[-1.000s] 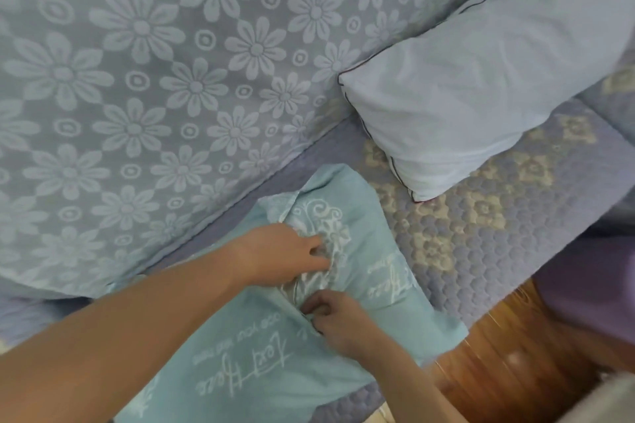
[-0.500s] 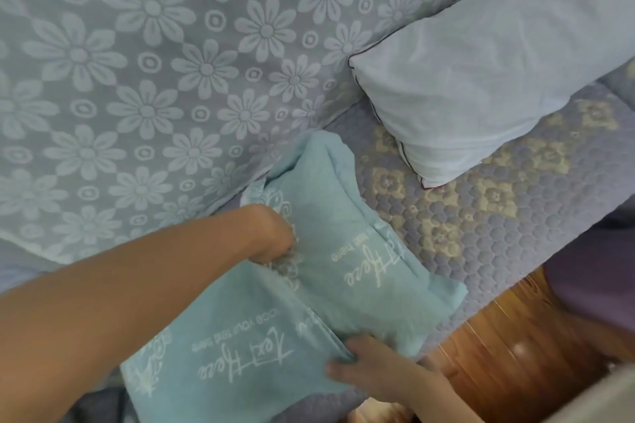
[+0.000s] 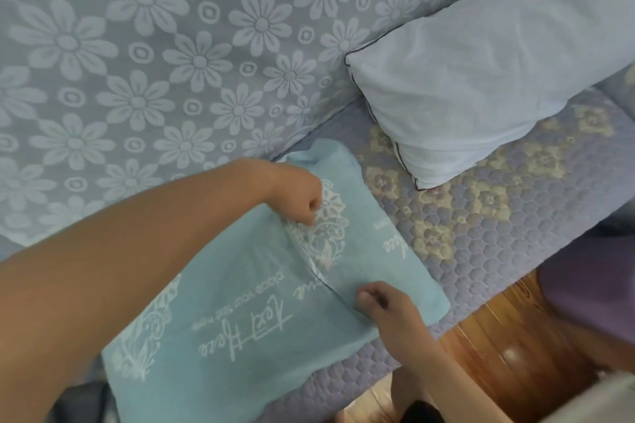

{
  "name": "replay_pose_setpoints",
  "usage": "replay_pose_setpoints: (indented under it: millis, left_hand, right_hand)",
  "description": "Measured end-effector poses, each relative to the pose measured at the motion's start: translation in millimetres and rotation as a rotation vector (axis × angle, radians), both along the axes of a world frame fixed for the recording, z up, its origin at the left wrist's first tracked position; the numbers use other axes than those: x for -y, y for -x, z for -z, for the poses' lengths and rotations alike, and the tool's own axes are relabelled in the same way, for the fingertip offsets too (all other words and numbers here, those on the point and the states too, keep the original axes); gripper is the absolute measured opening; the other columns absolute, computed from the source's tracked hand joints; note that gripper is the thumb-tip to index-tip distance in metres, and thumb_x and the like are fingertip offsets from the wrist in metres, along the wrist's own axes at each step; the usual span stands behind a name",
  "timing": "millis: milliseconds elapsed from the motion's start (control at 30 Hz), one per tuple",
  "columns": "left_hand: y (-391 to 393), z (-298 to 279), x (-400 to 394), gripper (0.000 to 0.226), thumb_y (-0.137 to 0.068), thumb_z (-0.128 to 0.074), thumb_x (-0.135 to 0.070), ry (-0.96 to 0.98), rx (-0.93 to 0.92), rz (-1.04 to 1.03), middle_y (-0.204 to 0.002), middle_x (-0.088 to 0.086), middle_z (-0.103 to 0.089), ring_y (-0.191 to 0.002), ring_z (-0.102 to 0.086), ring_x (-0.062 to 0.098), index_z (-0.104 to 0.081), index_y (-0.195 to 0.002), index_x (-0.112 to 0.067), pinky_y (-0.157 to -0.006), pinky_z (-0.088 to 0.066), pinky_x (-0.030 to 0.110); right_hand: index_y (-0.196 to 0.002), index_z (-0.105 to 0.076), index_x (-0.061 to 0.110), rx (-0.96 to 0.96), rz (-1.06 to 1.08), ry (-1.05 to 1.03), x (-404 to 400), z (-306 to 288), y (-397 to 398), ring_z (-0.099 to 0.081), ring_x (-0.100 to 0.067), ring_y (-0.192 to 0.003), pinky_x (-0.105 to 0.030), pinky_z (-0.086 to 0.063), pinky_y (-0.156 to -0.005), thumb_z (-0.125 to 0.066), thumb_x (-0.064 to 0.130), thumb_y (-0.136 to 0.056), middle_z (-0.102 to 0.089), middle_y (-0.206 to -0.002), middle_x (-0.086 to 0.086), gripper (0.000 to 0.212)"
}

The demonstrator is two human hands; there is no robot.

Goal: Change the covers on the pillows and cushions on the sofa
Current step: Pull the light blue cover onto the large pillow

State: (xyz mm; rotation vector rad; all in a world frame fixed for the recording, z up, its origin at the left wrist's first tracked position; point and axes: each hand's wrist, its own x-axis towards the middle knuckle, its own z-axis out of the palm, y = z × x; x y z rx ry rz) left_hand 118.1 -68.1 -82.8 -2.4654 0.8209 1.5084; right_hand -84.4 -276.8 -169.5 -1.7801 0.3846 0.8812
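Slid up along the seam since half a second earlier: right hand [image 3: 385,306], then at the teal cushion's lower edge, now resting on top near the overlap of the cover's two flaps, fingers loosely bent with tips pressing the fabric; could not tell whether any cloth was pinched beneath them. Pulled back out of the opening too: left hand [image 3: 302,196], earlier sunk to the wrist inside the cover, now fully in view at centre frame, curled into a fist and gripping a fold of the teal cushion cover [image 3: 240,312] just beside the white ornament print. Lay across the lower centre of the frame on the quilted sofa seat [image 3: 498,223], that cover, its white lettering upside down to the camera and only partly legible. Hidden under the left forearm: the cover's upper left portion; cut off at the bottom edge: its lower corner. Hard to make out along the seam: a thin pale strip, possibly inner lining or the cushion inside. Leaned in the upper right, well apart from the hands: a pale blue pillow [image 3: 481,72] with dark piping, its far end cut off by the frame. Filled the upper left: a flower-patterned throw [image 3: 154,62] over the sofa back. Showed at lower right: wooden floor [image 3: 508,336], a purple object [image 3: 584,278] cropped and unclear.
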Motion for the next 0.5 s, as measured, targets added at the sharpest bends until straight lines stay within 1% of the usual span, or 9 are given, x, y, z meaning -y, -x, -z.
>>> replay_pose_setpoints:
  millis: [33, 100, 167, 267, 367, 400, 433, 467, 500]
  left_hand:
    - [-1.9, 1.6, 5.4, 0.028, -0.095, -0.063, -0.041, -0.012, 0.013, 0.060, -0.071, -0.007, -0.058, -0.076, -0.057, 0.018, -0.062, -0.076, -0.020, -0.073, -0.048, 0.033]
    - [-0.1, 9.5, 14.2, 0.013, -0.092, -0.067, -0.036, -0.020, -0.020, 0.059, -0.096, -0.008, -0.066, -0.096, -0.061, 0.017, -0.070, -0.097, -0.025, -0.077, -0.043, 0.029]
    - [4.6, 16.2, 14.6, 0.028, -0.093, -0.065, -0.042, -0.062, -0.106, -0.007, -0.120, -0.005, -0.062, -0.106, -0.055, 0.017, -0.066, -0.115, -0.025, -0.090, -0.042, 0.032]
    - [10.7, 15.4, -1.0, 0.030, -0.098, -0.044, -0.041, -0.247, -0.106, 0.035, -0.128, 0.001, -0.060, -0.112, -0.051, 0.023, -0.062, -0.116, -0.025, -0.101, -0.036, 0.043]
    - [11.4, 4.9, -34.5, 0.030, -0.098, -0.041, -0.029, -0.415, 0.106, 0.230, -0.129, -0.002, -0.060, -0.119, -0.045, 0.025, -0.065, -0.115, -0.026, -0.112, -0.026, 0.046]
    - [9.4, 3.8, -44.3, 0.030, -0.099, -0.043, -0.028, -0.424, 0.169, 0.268, -0.131, -0.002, -0.059, -0.125, -0.041, 0.026, -0.066, -0.118, -0.027, -0.117, -0.021, 0.050]
    - [7.4, 3.6, -53.0, 0.029, -0.100, -0.046, -0.029, -0.388, 0.220, 0.282, -0.133, -0.002, -0.056, -0.131, -0.038, 0.027, -0.067, -0.120, -0.029, -0.120, -0.016, 0.053]
    - [6.4, 3.7, -59.7, 0.027, -0.099, -0.051, -0.029, -0.295, 0.274, 0.282, -0.133, -0.001, -0.052, -0.132, -0.036, 0.029, -0.067, -0.120, -0.031, -0.121, -0.014, 0.052]
    - [5.7, 3.2, -63.2, 0.025, -0.095, -0.057, -0.028, -0.152, 0.345, 0.268, -0.130, -0.001, -0.050, -0.130, -0.037, 0.030, -0.069, -0.116, -0.033, -0.120, -0.014, 0.049]
  right_hand:
    - [-0.106, -0.067, 0.027, -0.014, -0.003, -0.020, -1.7, -0.1, 3.4, -0.058, 0.000, -0.081, -0.007, -0.042, -0.070, -0.063, 0.025, -0.098, -0.067, -0.097, 0.005, 0.009]
    - [-0.119, -0.058, 0.033, 0.003, -0.021, -0.042, -6.8, 2.6, 9.4, -0.057, 0.003, -0.095, -0.008, -0.043, -0.080, -0.066, 0.026, -0.095, -0.062, -0.110, 0.007, 0.026]
    - [-0.124, -0.053, 0.036, 0.028, -0.076, -0.021, -11.5, 1.9, 8.7, -0.056, 0.000, -0.099, -0.011, -0.044, -0.085, -0.070, 0.026, -0.092, -0.060, -0.110, 0.010, 0.037]
    - [-0.129, -0.050, 0.040, 0.063, -0.170, 0.017, -21.4, -0.3, 2.9, -0.056, -0.001, -0.099, -0.022, -0.048, -0.091, -0.071, 0.032, -0.089, -0.059, -0.107, 0.016, 0.045]
    - [-0.134, -0.044, 0.043, 0.062, -0.247, -0.022, -39.2, -3.6, -9.9, -0.053, 0.001, -0.108, -0.025, -0.046, -0.096, -0.069, 0.036, -0.089, -0.054, -0.118, 0.024, 0.052]
    - [-0.132, -0.048, 0.041, 0.042, -0.240, -0.061, -46.8, -6.0, -14.2, -0.054, 0.001, -0.108, -0.025, -0.047, -0.096, -0.069, 0.035, -0.089, -0.056, -0.118, 0.024, 0.048]
    - [-0.122, -0.056, 0.037, 0.037, -0.232, -0.066, -53.2, -7.0, -17.4, -0.057, -0.001, -0.101, -0.028, -0.050, -0.091, -0.068, 0.033, -0.091, -0.061, -0.110, 0.021, 0.033]
    - [-0.104, -0.062, 0.032, 0.066, -0.214, -0.031, -58.0, -8.6, -20.4, -0.058, -0.005, -0.089, -0.032, -0.051, -0.082, -0.066, 0.031, -0.093, -0.063, -0.095, 0.015, 0.012]
    - [-0.086, -0.060, 0.026, 0.131, -0.178, 0.042, -59.9, -8.8, -21.9, -0.056, -0.010, -0.079, -0.036, -0.048, -0.074, -0.064, 0.029, -0.095, -0.061, -0.081, 0.010, 0.009]
